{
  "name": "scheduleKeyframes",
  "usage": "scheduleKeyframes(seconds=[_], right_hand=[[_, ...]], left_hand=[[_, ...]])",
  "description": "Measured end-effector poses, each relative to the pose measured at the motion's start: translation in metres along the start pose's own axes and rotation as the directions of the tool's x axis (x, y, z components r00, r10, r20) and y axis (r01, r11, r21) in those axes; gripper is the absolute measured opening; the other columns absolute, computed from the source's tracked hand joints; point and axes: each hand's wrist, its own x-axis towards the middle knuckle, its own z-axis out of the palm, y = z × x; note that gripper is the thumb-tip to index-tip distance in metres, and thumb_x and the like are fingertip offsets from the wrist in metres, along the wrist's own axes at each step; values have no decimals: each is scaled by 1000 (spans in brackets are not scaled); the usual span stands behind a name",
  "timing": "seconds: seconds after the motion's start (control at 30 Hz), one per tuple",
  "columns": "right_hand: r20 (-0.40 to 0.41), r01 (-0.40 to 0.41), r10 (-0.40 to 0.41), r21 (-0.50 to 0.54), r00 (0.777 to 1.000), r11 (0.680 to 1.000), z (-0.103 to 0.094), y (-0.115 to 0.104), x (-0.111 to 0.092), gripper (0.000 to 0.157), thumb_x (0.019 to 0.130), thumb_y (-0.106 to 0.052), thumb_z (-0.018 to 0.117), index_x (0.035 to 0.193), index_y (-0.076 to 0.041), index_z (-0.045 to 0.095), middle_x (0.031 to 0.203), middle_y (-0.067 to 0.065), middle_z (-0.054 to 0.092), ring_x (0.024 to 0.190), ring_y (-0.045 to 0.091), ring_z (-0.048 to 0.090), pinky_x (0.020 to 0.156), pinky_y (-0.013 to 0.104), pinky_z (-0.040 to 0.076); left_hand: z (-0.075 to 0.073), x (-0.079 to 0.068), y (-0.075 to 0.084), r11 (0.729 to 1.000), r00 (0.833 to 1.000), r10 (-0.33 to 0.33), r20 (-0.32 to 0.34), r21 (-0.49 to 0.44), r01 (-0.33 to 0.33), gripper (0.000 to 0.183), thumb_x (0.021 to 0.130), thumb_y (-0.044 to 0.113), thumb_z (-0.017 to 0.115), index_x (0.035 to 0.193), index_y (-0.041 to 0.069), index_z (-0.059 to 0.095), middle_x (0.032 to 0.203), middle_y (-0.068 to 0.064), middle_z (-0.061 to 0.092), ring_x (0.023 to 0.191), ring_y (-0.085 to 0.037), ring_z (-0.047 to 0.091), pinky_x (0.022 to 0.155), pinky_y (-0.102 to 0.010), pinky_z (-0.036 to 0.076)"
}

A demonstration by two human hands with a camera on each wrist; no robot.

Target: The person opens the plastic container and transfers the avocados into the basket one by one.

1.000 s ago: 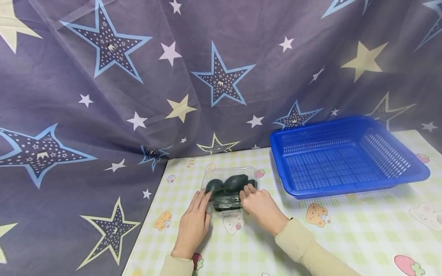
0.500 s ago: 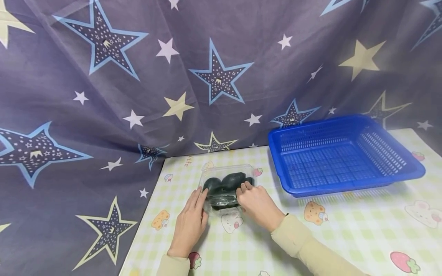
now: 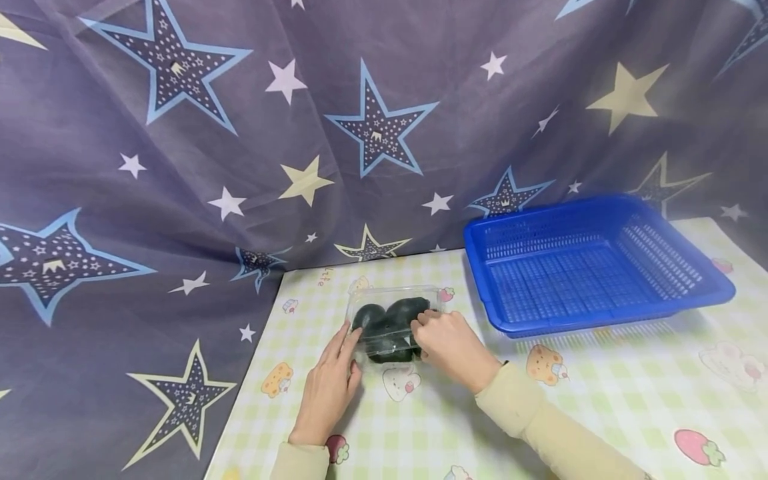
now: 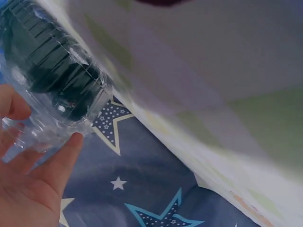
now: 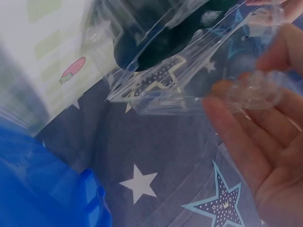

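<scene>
A clear plastic clamshell box [image 3: 390, 291] with several dark green oval fruits [image 3: 405, 313], avocado-like, lies on the table in the head view. My left hand [image 3: 330, 383] lies along its left side, fingers nearly straight against the plastic. In the left wrist view, thumb and spread fingers [image 4: 64, 163] touch the box's corner. At the right front, my right hand [image 3: 453, 347] has its fingers curled and pinches the box's clear edge. The right wrist view shows that ridged plastic edge [image 5: 255, 97] between thumb and fingers.
A blue perforated plastic basket [image 3: 489, 310] stands to the right of the box, near the back. The table wears a green checked cloth [image 3: 384, 427] with cartoon prints. A dark star-patterned curtain [image 3: 252, 120] hangs along the back and left.
The head view has shifted slightly, moving the scene up and left. My right hand has risen a little with the box's front edge, where the gleam looks different. The left hand keeps its place.
</scene>
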Motion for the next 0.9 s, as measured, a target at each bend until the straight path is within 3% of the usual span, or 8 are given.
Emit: scheduleKeyframes(seconds=[0.07,0.27,0.37,0.5,0.63,0.8,0.9], right_hand=[[6,23,-23,-8,1000,1000,-3,0,2,22,64,-14,84,75,-13,64,70,-2,60,64,13,58,40,28,44],[6,-1,1,7,1000,1000,-4,2,1,25,62,-15,85,80,-12,68,76,-2,63,71,15,63,41,29,46],[-25,-2,2,25,1000,1000,-4,3,-1,23,62,-12,81,80,-11,67,78,-1,64,72,16,64,41,30,47],[-56,2,1,50,998,999,-6,6,-3,26,64,-9,77,88,-8,70,93,4,72,86,20,71,51,34,58],[-62,-21,26,89,998,996,-7,10,-4,34,67,-9,78,100,-6,73,107,7,73,97,23,71,58,38,61],[-12,-62,65,180,998,982,-12,15,-5,37,71,-9,76,108,-7,74,112,6,72,93,24,72,59,37,61],[35,-106,100,229,994,968,-17,19,-7,39,76,-9,77,115,-8,73,118,7,71,105,29,70,68,40,63]], left_hand=[[-2,1,-1,1000,1000,-1,-7,0,1,62,89,5,67,148,17,48,154,-10,43,98,-26,63,43,-16,34],[-5,4,0,999,1000,13,-12,31,-12,57,93,8,65,147,18,49,152,-10,46,114,-29,63,49,-26,49],[-8,5,1,999,1000,14,-23,42,-13,54,94,8,65,146,17,51,150,-10,48,115,-30,62,49,-27,49],[-17,6,2,999,998,19,-54,37,-17,52,95,10,65,144,13,52,148,-9,51,110,-30,65,51,-27,53],[-26,10,3,999,994,48,-101,31,-45,51,94,10,65,143,8,52,144,-9,55,105,-30,68,62,-36,60],[-36,11,7,996,990,74,-124,54,-67,51,92,9,69,141,6,54,140,-10,58,97,-31,70,62,-40,60],[-41,11,11,996,989,80,-126,55,-73,48,93,10,69,139,6,56,139,-11,60,96,-31,70,64,-41,61]])
